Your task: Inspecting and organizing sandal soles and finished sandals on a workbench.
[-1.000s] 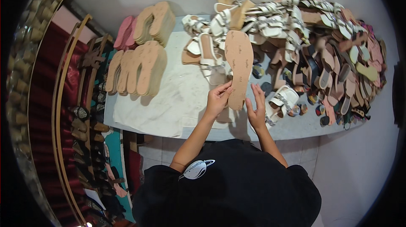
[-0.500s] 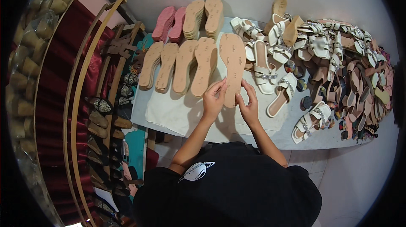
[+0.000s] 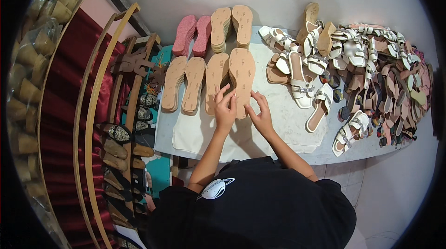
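A tan shoe insole (image 3: pixel 242 75) with small dark marks lies over the rightmost stack in the front row on the table. My left hand (image 3: pixel 226 112) grips its lower left edge, fingers bent and partly between this stack and the neighbouring insole stack (image 3: pixel 216 75). From the other side, my right hand (image 3: pixel 260 114) has thumb and fingers against the insole's lower right edge. Further left stand two more insole stacks, one in the middle (image 3: pixel 193 82) and one at the end (image 3: pixel 173 82). Layers beneath the top insole are mostly hidden.
Behind are two tan stacks (image 3: pixel 242 19) and two pink stacks (image 3: pixel 186 31). White sandals (image 3: pixel 302 79) and a heap of footwear (image 3: pixel 395 91) fill the table's right side. A wooden rack (image 3: pixel 86 109) with shoes stands at left. Pale cloth (image 3: pixel 288 130) covers part of the table.
Both hands have brought the held insole left and down onto the rightmost front stack. The view has shifted slightly.
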`<state>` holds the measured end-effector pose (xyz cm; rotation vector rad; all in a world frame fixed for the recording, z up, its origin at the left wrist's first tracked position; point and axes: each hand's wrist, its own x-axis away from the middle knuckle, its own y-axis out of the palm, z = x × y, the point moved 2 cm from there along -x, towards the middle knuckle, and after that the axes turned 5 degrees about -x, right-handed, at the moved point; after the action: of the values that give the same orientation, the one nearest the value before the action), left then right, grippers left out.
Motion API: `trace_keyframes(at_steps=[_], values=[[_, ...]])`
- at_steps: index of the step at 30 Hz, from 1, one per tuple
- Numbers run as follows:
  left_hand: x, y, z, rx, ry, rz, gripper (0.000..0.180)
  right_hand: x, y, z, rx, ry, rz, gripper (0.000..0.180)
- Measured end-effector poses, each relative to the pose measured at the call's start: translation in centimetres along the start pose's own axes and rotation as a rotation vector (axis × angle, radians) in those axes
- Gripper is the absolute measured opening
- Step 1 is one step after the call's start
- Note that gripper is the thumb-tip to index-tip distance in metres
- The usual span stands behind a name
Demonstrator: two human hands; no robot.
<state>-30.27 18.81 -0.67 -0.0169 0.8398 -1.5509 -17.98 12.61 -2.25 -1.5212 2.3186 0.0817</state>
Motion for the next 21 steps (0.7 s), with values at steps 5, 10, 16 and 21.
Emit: trace_keyframes(at_steps=[5,10,16,21], values=[[-0.1,0.5,-1.3,0.042,-0.013,0.005,0.019,-0.1,0.5,0.5,0.061,0.041,-0.021,0.048],[-0.4,0.7,-1.4,0.039,-0.018,-0.032,0.019,-0.2,0.5,0.1,0.067,0.027,0.016,0.047],[-0.2,0.8,-1.4,0.005,-0.009,-0.025,0.02,-0.3,0.6,0.4,0.039,0.026,0.02,0.047],[0.4,0.6,-1.7,-0.008,-0.036,-0.039,0.021,0.1,0.8,0.6,0.015,0.025,0.019,0.047]])
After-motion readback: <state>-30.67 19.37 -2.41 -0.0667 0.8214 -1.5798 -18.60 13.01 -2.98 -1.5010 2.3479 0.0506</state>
